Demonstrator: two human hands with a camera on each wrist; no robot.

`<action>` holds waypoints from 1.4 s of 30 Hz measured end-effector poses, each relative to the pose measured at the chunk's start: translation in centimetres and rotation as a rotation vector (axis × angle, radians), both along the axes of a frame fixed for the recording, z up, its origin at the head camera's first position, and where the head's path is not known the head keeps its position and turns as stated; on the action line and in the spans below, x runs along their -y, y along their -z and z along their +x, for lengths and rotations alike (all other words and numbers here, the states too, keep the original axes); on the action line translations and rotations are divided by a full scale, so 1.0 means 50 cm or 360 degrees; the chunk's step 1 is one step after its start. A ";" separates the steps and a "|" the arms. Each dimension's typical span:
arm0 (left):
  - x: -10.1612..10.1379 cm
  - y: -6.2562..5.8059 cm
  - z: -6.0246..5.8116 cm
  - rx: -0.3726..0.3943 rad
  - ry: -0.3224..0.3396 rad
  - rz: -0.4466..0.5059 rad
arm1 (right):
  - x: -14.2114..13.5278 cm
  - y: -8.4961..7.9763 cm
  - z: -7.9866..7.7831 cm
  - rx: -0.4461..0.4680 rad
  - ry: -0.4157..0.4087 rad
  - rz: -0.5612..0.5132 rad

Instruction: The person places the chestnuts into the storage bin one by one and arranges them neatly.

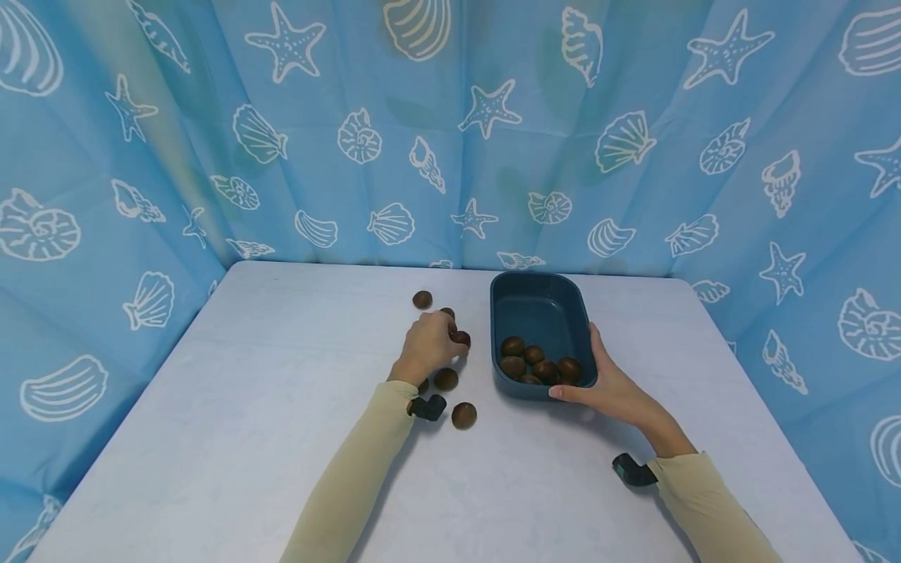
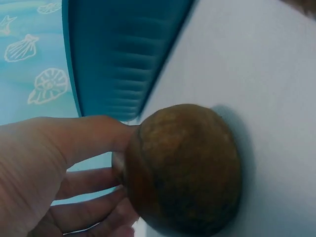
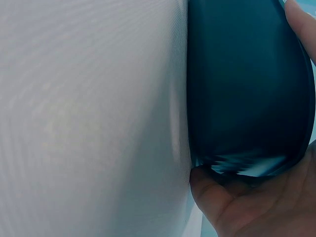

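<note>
My left hand [image 1: 428, 344] reaches down among loose chestnuts on the table's middle, thumb and fingers pinching a brown chestnut [image 1: 461, 338]. In the left wrist view, a nearer chestnut [image 2: 185, 170] hides most of what the fingertips hold. My right hand [image 1: 619, 391] grips the near right corner of a dark blue plastic bin [image 1: 496, 328], its thumb over the front side and its fingers along the right wall. Several chestnuts [image 1: 545, 371] lie in the bin's near end. From the right wrist, the bin's outer wall [image 3: 247, 89] shows between thumb and fingers.
Loose chestnuts lie left of the bin: one at the back [image 1: 422, 299], one by the left wrist [image 1: 446, 379] and one closest to the front [image 1: 464, 415]. A white cloth covers the table [image 1: 232, 375]. Blue shell-patterned curtains [image 1: 450, 156] hang behind and at both sides.
</note>
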State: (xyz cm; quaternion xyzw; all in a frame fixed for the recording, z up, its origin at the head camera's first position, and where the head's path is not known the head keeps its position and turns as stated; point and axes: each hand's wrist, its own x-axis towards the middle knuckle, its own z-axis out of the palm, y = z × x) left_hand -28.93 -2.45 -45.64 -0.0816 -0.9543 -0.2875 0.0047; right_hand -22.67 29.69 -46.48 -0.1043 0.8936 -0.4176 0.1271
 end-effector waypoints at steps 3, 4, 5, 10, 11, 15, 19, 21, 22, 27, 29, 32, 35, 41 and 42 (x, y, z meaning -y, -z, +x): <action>0.005 -0.007 -0.001 -0.0005 0.0001 0.0078 | -0.001 0.001 0.000 0.0012 0.0008 0.0014; 0.006 -0.010 -0.001 -0.0013 -0.0005 0.0109 | -0.002 0.001 0.001 0.0016 0.0010 0.0019; 0.007 -0.014 -0.002 -0.0020 -0.0018 0.0143 | -0.002 0.001 0.001 0.0017 0.0013 0.0021; 0.010 -0.030 -0.001 -0.0071 -0.0059 0.0265 | -0.007 0.000 0.003 0.0018 0.0023 0.0031; 0.010 -0.033 0.000 -0.0073 -0.0061 0.0282 | -0.008 0.000 0.003 0.0016 0.0023 0.0029; 0.017 -0.040 -0.002 -0.0081 -0.0046 0.0351 | -0.009 0.001 0.003 0.0004 0.0006 0.0014; 0.025 -0.044 -0.002 -0.0118 -0.0029 0.0430 | -0.005 0.004 0.000 0.0001 -0.0002 0.0003; 0.025 -0.047 -0.001 -0.0130 -0.0024 0.0477 | -0.002 0.004 -0.001 -0.0001 -0.0003 0.0001; 0.024 -0.049 -0.001 -0.0132 -0.0019 0.0499 | -0.002 0.004 -0.001 -0.0001 -0.0005 0.0007; 0.016 -0.063 -0.002 -0.0132 0.0025 0.0587 | -0.002 0.009 -0.002 -0.0008 0.0002 0.0009; 0.012 -0.069 -0.005 -0.0144 0.0043 0.0612 | -0.003 0.011 -0.003 -0.0009 0.0009 0.0014; 0.005 -0.073 -0.012 -0.0188 0.0068 0.0618 | -0.004 0.012 -0.003 -0.0006 0.0010 0.0013; -0.003 -0.075 -0.018 -0.0227 0.0090 0.0600 | -0.005 0.013 -0.002 -0.0004 0.0008 0.0017; -0.022 -0.082 -0.029 -0.0204 0.0119 0.0553 | -0.005 0.014 -0.003 -0.0018 0.0004 0.0007; -0.026 -0.085 -0.031 -0.0199 0.0123 0.0543 | -0.006 0.014 -0.004 -0.0019 0.0004 0.0002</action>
